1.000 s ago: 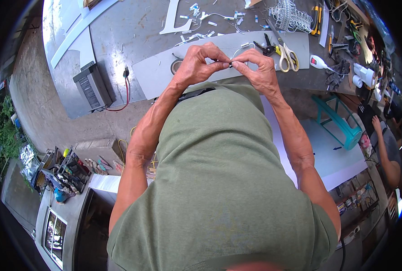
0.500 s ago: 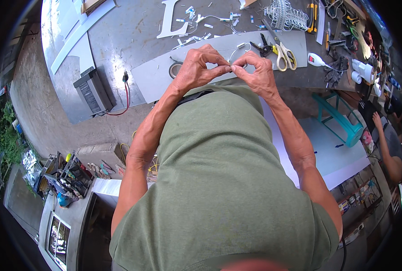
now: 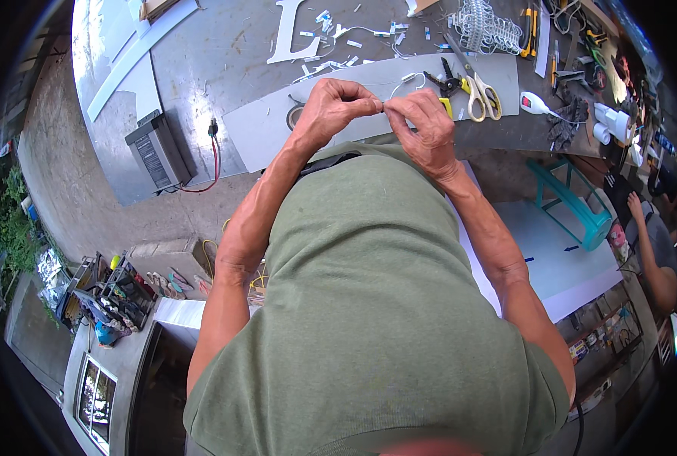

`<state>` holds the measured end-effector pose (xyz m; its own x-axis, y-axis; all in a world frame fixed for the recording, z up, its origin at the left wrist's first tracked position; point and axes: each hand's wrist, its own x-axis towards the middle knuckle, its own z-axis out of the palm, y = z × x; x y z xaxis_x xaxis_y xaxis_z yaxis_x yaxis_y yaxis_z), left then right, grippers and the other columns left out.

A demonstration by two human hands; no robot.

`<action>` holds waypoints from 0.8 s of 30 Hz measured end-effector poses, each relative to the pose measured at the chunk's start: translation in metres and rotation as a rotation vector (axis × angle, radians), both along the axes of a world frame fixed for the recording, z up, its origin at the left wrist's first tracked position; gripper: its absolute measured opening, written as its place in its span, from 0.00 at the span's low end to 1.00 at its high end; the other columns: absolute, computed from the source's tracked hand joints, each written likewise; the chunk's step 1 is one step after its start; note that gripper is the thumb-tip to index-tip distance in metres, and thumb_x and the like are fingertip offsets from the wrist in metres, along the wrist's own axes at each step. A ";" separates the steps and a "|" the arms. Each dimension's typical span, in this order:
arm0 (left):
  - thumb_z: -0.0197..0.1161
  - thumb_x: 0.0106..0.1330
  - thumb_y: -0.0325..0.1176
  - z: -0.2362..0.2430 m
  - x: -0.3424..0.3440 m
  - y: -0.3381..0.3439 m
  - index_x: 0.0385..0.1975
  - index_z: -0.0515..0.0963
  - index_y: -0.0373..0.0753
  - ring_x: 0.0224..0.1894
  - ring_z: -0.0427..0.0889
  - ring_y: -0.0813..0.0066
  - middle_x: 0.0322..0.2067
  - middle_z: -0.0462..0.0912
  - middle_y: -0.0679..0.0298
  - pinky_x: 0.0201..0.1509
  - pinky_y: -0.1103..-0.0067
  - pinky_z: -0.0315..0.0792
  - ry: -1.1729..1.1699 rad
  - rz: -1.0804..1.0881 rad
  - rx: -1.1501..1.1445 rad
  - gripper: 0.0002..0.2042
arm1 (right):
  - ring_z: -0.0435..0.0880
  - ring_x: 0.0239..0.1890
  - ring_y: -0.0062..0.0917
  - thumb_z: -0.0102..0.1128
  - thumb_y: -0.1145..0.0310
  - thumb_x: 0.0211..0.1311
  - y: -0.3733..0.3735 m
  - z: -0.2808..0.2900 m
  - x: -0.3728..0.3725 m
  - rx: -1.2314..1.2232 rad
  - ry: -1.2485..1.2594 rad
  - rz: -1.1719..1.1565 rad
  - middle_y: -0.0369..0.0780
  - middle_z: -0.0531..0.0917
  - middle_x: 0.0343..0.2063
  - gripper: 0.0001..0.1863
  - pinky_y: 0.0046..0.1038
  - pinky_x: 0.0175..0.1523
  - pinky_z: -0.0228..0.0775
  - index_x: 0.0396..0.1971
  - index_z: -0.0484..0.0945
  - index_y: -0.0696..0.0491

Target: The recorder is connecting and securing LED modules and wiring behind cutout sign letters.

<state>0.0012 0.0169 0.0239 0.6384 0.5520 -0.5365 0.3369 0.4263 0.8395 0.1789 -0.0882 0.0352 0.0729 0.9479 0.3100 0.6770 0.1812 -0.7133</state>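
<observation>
Fingertip to fingertip, my left hand (image 3: 337, 112) and my right hand (image 3: 425, 128) meet above a long grey sheet (image 3: 259, 125). Both hands are closed in a pinch on a thin white wire (image 3: 396, 87); its end between the fingertips is too small to make out. From there the wire loops up to a small white light module (image 3: 409, 77) on the sheet. Beside my right hand lie black-and-yellow wire strippers (image 3: 449, 82) and pale-handled scissors (image 3: 483, 99). A roll of tape (image 3: 294, 117), partly hidden, sits by my left wrist.
Several small blue-and-white modules (image 3: 354, 43) are scattered beyond, near a white letter-shaped piece (image 3: 291, 34). Coiled strings of modules (image 3: 484, 29) lie far right. A black power supply box (image 3: 158, 154) stands at the left table edge. A teal stool (image 3: 574, 201) is at my right.
My right hand has turned, its fingers folding more downward over the wire. The pinch point has shifted slightly up and left. My left hand stays nearly in place.
</observation>
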 end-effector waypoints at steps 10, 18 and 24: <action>0.73 0.62 0.38 0.009 0.004 0.002 0.35 0.87 0.34 0.30 0.80 0.79 0.26 0.87 0.62 0.36 0.76 0.74 0.091 -0.115 0.230 0.12 | 0.77 0.32 0.31 0.70 0.80 0.49 -0.002 0.001 0.003 0.014 -0.123 -0.013 0.38 0.78 0.26 0.13 0.32 0.36 0.71 0.38 0.84 0.56; 0.74 0.55 0.30 -0.003 0.004 -0.002 0.30 0.87 0.39 0.34 0.80 0.72 0.27 0.86 0.65 0.39 0.73 0.75 0.028 -0.159 0.726 0.05 | 0.77 0.36 0.33 0.68 0.76 0.53 0.002 -0.002 0.003 -0.165 -0.137 0.020 0.39 0.77 0.28 0.07 0.34 0.40 0.71 0.33 0.81 0.55; 0.75 0.52 0.26 -0.004 0.006 0.000 0.27 0.86 0.40 0.35 0.78 0.69 0.28 0.85 0.66 0.40 0.74 0.74 -0.081 -0.191 0.891 0.05 | 0.77 0.39 0.35 0.64 0.72 0.60 0.001 -0.004 0.013 -0.440 0.083 0.085 0.40 0.78 0.31 0.05 0.37 0.46 0.69 0.34 0.78 0.55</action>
